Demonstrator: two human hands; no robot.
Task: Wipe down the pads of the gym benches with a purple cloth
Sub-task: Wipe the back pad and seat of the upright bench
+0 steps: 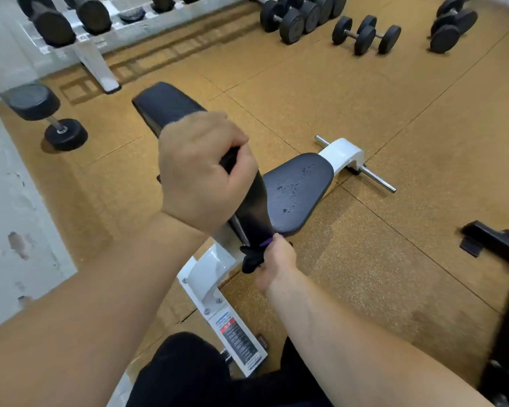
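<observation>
A: Where does the person have the cloth [251,262]?

B: Bunched in the right hand [276,259], whose fingers are closed round it. It sits at the bottom end of the back pad [165,107], right where that pad meets the seat pad [297,189]. Only a small purple fold shows; the rest looks dark.

A: And the left hand [203,171]?

B: Its fingers are curled over the side edge of the back pad, gripping it, seemingly to steady it.

A: What would make this pass a good one?

B: The person would likely do better to spread the cloth flat rather than work with a wad, then run long overlapping strokes up the back pad. The strip under the left hand needs covering too, so that grip should shift. The droplets [294,186] on the seat pad suggest it is not yet wiped; strokes toward its far end should clear them.
</observation>
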